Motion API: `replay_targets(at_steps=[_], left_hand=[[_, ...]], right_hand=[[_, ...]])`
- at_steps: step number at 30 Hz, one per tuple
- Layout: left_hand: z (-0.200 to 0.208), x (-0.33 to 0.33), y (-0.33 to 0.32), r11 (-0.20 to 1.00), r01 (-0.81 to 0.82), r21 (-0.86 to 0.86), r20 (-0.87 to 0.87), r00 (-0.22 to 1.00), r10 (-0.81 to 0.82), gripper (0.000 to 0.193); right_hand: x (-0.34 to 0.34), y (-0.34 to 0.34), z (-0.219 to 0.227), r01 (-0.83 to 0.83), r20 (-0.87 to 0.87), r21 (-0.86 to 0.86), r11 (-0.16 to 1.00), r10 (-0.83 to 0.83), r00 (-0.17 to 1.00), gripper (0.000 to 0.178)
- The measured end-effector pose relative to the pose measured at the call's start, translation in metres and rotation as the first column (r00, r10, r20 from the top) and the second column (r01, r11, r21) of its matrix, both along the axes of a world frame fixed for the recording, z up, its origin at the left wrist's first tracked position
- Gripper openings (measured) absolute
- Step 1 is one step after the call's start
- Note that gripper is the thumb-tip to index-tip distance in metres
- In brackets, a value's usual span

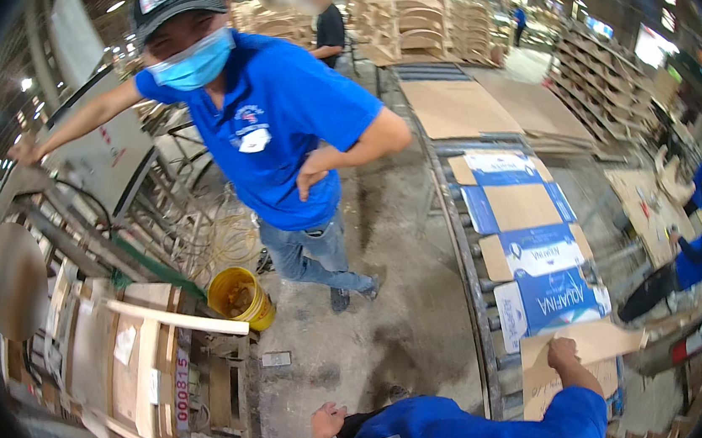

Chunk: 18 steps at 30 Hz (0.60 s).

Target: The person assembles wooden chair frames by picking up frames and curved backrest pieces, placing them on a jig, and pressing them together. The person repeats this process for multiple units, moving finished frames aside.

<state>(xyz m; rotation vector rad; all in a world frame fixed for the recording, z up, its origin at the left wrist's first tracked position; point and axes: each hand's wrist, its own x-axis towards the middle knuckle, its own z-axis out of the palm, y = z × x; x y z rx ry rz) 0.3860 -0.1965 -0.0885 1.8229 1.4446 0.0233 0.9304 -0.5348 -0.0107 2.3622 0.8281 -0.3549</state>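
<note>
My right hand (562, 352) rests on a brown cardboard sheet (543, 386) with handwriting on it, its fingers curled in and no object showing in them. The sheet lies at the near end of a roller conveyor (481, 325). Just beyond it, a flattened blue and white printed carton (544, 253) is spread along the rollers, its brown inner panel facing up. My left hand (328, 421) hangs low beside my body, away from the conveyor. Its fingers are loosely apart, and I see nothing held in it.
A person in a blue shirt (283, 124) and face mask stands ahead, leaning one hand on a metal frame. A yellow bucket (241, 299) stands by a wooden frame (150, 373) at left. Brown boards (459, 107) lie farther along the conveyor. Other people work at right.
</note>
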Motion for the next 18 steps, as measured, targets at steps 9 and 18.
replay_targets(at_steps=[9, 18], left_hand=[[0.018, -0.016, 0.074, 0.973, 0.116, 0.198, -0.019, 0.993, -0.115, 0.055], [0.109, -0.026, 0.063, 0.944, 0.238, 0.23, 0.283, 0.911, -0.299, 0.079]], right_hand=[[-0.024, 0.083, 0.192, 0.003, 0.13, 0.349, 0.937, -0.052, 0.99, 0.033], [-0.196, 0.158, 0.393, 0.178, -0.334, 0.889, 0.421, 0.333, 0.882, 0.034]])
